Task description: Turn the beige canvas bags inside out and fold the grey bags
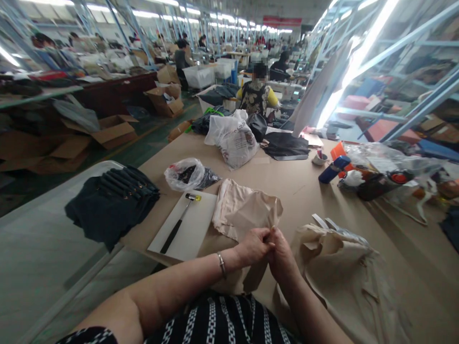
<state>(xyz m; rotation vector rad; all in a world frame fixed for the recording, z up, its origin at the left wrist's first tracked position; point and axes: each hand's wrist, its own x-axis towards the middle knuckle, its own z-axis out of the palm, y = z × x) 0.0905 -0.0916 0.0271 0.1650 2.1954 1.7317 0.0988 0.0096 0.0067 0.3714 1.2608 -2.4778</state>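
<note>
My left hand (255, 246) and my right hand (281, 253) meet at the near part of the table, fingers pinched together on a piece of beige fabric (258, 276). Part of that cloth hangs below my hands, and part rises past my fingertips. Just beyond lies a stack of beige fabric pieces (229, 210). To the right of my right hand is a heap of larger beige cloth (337, 267). Left of my hands, a hammer (175, 233) with a black handle and yellow tip rests on a white board (199, 229). My fingers hide the gripped edge.
Dark folded fabric pieces (111, 200) lie at the table's left edge. An open plastic bag (184, 174) and a full white bag (233, 138) stand farther back. A blue bottle (333, 169) and a black flask (383, 184) are at right. A person (256, 98) sits beyond the table.
</note>
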